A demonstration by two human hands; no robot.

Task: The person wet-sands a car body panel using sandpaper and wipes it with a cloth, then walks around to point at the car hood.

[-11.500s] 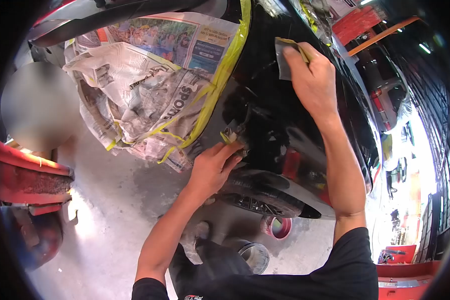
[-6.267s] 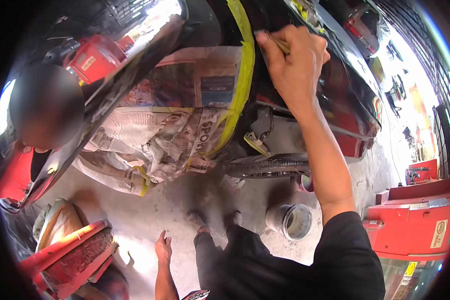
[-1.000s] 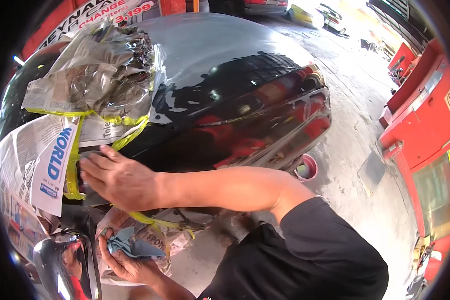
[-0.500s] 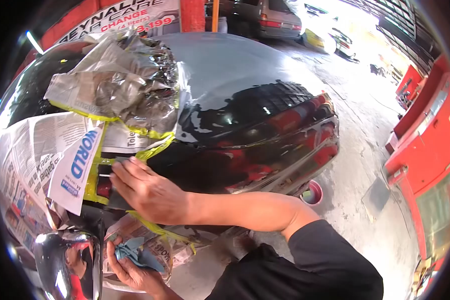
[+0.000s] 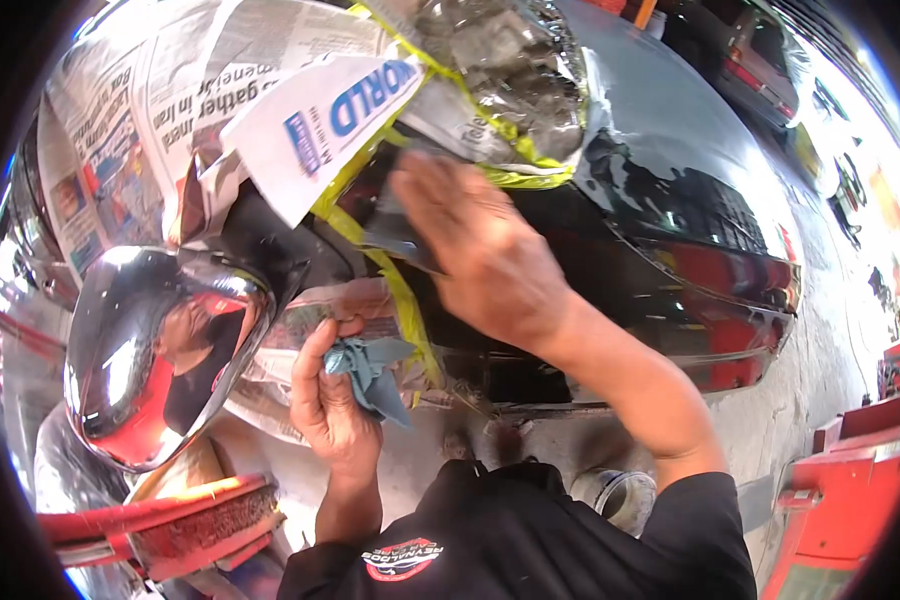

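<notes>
My right hand (image 5: 495, 250), blurred by motion, presses a dark grey sheet of sandpaper (image 5: 406, 246) flat against the black car panel (image 5: 530, 218). Yellow masking tape (image 5: 407, 310) frames the spot beneath and beside it. Lower down, my left hand (image 5: 335, 405) pinches a crumpled blue cloth (image 5: 367, 372) between thumb and fingers, in front of the taped newspaper. Just left of that hand is the chrome side mirror (image 5: 120, 370), with a person reflected in it.
Newspaper (image 5: 170, 90) and a white printed paper (image 5: 310, 135) cover the car's left part. Plastic-covered masking (image 5: 505, 75) lies above. A bucket (image 5: 625, 497) stands on the floor near my right elbow. Red equipment (image 5: 855, 480) is at the right; a red stand (image 5: 190, 520) is at lower left.
The view has swung so the car sits further right and the mirror shows whole. My right hand still works at the taped area, its fingers now blurred. The left keeps the blue cloth.
</notes>
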